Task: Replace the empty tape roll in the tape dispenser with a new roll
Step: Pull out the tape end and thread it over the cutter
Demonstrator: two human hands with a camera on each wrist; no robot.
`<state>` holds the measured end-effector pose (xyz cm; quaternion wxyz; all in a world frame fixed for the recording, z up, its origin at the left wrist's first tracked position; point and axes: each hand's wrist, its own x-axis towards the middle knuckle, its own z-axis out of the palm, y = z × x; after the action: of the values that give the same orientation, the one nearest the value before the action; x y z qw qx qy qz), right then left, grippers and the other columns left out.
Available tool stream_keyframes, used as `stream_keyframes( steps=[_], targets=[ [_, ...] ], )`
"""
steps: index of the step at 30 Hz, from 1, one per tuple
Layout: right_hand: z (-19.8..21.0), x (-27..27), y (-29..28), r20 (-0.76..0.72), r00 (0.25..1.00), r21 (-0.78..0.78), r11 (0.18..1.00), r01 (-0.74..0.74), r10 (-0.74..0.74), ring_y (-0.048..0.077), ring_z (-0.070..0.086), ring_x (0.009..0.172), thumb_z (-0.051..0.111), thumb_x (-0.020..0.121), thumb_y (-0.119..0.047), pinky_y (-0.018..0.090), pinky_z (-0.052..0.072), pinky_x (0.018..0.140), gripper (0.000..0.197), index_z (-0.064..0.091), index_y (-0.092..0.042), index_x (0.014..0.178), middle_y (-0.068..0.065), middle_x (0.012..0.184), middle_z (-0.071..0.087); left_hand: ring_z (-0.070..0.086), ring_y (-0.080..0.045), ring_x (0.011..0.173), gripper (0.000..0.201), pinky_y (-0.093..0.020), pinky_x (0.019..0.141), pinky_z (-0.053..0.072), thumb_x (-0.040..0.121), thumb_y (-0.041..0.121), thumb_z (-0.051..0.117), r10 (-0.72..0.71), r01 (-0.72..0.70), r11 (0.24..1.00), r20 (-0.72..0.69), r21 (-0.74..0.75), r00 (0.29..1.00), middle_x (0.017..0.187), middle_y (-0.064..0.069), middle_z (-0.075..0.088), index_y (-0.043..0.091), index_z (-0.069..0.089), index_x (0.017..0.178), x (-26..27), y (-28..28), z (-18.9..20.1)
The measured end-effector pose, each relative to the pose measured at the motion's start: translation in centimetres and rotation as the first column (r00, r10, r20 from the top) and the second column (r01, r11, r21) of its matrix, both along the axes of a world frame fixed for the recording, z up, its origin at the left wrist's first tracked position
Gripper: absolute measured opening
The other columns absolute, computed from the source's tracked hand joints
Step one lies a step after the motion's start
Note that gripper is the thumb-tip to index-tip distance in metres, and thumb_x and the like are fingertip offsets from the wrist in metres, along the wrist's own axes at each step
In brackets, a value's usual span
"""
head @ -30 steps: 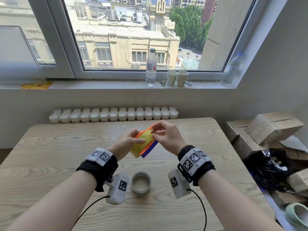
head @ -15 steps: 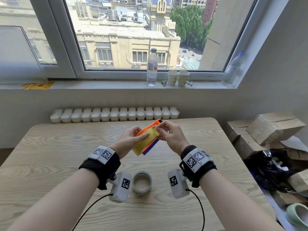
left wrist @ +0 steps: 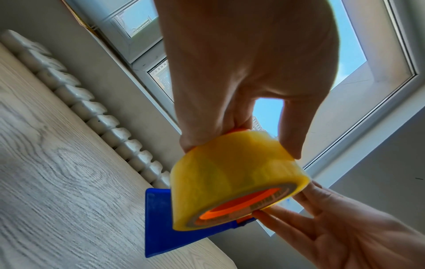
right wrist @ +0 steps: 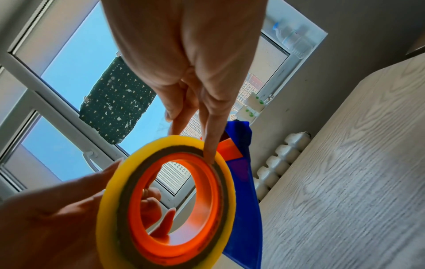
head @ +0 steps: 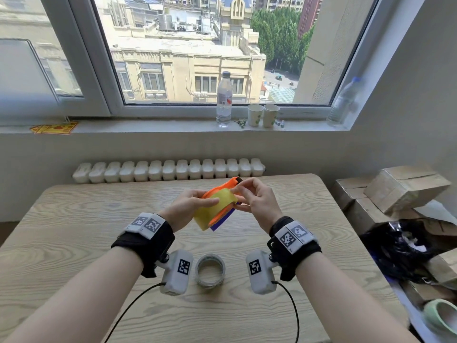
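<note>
Tape roll (head: pixel 214 211), yellow, seated on the orange hub of the tape dispenser (head: pixel 223 214) and clamped round its rim by the thumb and curled fingers of the left hand (head: pixel 190 206). Right hand (head: pixel 257 201) pinching the dispenser's far end, one fingertip (right wrist: pixel 208 156) on the roll's side. All held above the wooden table (head: pixel 74 219), empty roll (head: pixel 210 270) lying below between the wrists.

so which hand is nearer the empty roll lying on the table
Left, but only slightly. The empty roll lies on the table between the wrists. The left hand is raised just left of it, the right hand raised further off, and both grip the yellow tape.
</note>
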<state>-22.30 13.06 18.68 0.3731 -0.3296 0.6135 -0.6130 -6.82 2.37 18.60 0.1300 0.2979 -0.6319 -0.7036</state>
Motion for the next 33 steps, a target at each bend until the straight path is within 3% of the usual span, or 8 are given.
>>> stream_keyframes(
  steps=[9, 12, 17, 23, 26, 27, 30, 33],
  targets=[
    [0.4, 0.1, -0.3, 0.054, 0.998, 0.026, 0.999, 0.042, -0.043, 0.028, 0.065, 0.092, 0.054, 0.092, -0.010, 0.037, 0.060, 0.069, 0.006, 0.053, -0.014, 0.088, 0.011, 0.095, 0.063, 0.062, -0.027, 0.088, 0.053, -0.037, 0.081, 0.044, 0.078, 0.044, 0.065, 0.113, -0.114, 0.989, -0.014, -0.094, 0.993, 0.110, -0.027, 0.068, -0.001, 0.068, 0.105, -0.4, -0.2, -0.7],
    [0.2, 0.1, -0.6, -0.153, 0.984, 0.045, 0.994, 0.099, -0.091, 0.027, 0.063, 0.092, 0.066, 0.084, -0.011, 0.045, 0.058, 0.079, 0.015, 0.054, -0.018, 0.082, 0.008, 0.091, 0.061, 0.063, -0.026, 0.085, 0.050, -0.032, 0.076, 0.047, 0.076, 0.039, 0.067, 0.105, -0.106, 0.993, -0.019, -0.044, 0.994, 0.101, -0.022, 0.070, -0.002, 0.068, 0.104, -0.3, -0.4, -0.7],
    [1.2, -0.1, -0.5, -0.599, 0.791, 0.049, 0.981, 0.190, -0.123, 0.018, 0.063, 0.077, 0.070, 0.080, -0.019, 0.030, 0.052, 0.075, 0.010, 0.062, -0.013, 0.081, 0.001, 0.079, 0.067, 0.067, -0.021, 0.081, 0.045, -0.026, 0.069, 0.052, 0.072, 0.021, 0.065, -0.006, 0.011, 0.997, -0.067, 0.070, 0.998, 0.094, -0.012, 0.071, -0.001, 0.064, 0.111, 0.3, -0.9, -0.7],
    [1.3, -0.5, -0.2, -0.583, 0.788, 0.017, 0.967, 0.256, -0.198, 0.017, 0.062, 0.076, 0.069, 0.081, -0.022, 0.019, 0.044, 0.068, 0.010, 0.067, -0.013, 0.080, 0.005, 0.082, 0.070, 0.062, -0.025, 0.091, 0.068, -0.032, 0.076, 0.047, 0.062, 0.045, 0.074, 0.052, -0.053, 0.998, -0.039, -0.037, 0.998, 0.102, -0.014, 0.067, 0.001, 0.063, 0.112, 0.2, -0.7, -1.1],
    [1.4, -1.1, -0.3, -0.539, 0.805, -0.021, 0.959, 0.281, -0.248, 0.012, 0.055, 0.097, 0.070, 0.081, -0.018, 0.000, 0.038, 0.073, 0.010, 0.066, -0.010, 0.079, 0.005, 0.107, 0.060, 0.064, -0.023, 0.087, 0.060, -0.029, 0.071, 0.050, 0.067, 0.048, 0.071, 0.092, -0.095, 0.991, -0.030, -0.093, 0.995, 0.104, -0.016, 0.070, 0.005, 0.066, 0.108, 0.1, -0.7, -1.2],
    [1.2, -1.3, -0.4, -0.505, 0.829, -0.015, 0.963, 0.269, -0.240, 0.014, 0.054, 0.104, 0.071, 0.081, -0.017, 0.002, 0.040, 0.082, 0.010, 0.064, -0.011, 0.077, 0.005, 0.114, 0.056, 0.065, -0.023, 0.088, 0.056, -0.030, 0.071, 0.051, 0.068, 0.048, 0.071, 0.116, -0.118, 0.988, -0.025, -0.098, 0.993, 0.105, -0.016, 0.070, 0.007, 0.068, 0.107, 0.1, -0.8, -1.3],
    [0.9, -1.6, -0.6, -0.402, 0.889, 0.019, 0.969, 0.245, -0.217, 0.027, 0.063, 0.102, 0.068, 0.083, -0.018, 0.041, 0.054, 0.090, 0.015, 0.056, -0.016, 0.073, 0.014, 0.114, 0.062, 0.067, -0.024, 0.087, 0.057, -0.033, 0.072, 0.053, 0.064, 0.050, 0.076, 0.169, -0.171, 0.982, -0.021, -0.085, 0.985, 0.104, -0.016, 0.072, 0.009, 0.070, 0.102, 0.0, -0.9, -1.1],
    [0.9, -1.7, -0.5, -0.344, 0.915, 0.028, 0.971, 0.236, -0.212, 0.029, 0.068, 0.086, 0.066, 0.085, -0.015, 0.035, 0.058, 0.073, 0.014, 0.055, -0.014, 0.077, 0.011, 0.095, 0.067, 0.068, -0.024, 0.083, 0.067, -0.031, 0.070, 0.052, 0.056, 0.055, 0.080, 0.155, -0.155, 0.983, -0.015, -0.094, 0.988, 0.101, -0.017, 0.072, 0.007, 0.070, 0.101, 0.1, -1.0, -0.8]
  ],
)
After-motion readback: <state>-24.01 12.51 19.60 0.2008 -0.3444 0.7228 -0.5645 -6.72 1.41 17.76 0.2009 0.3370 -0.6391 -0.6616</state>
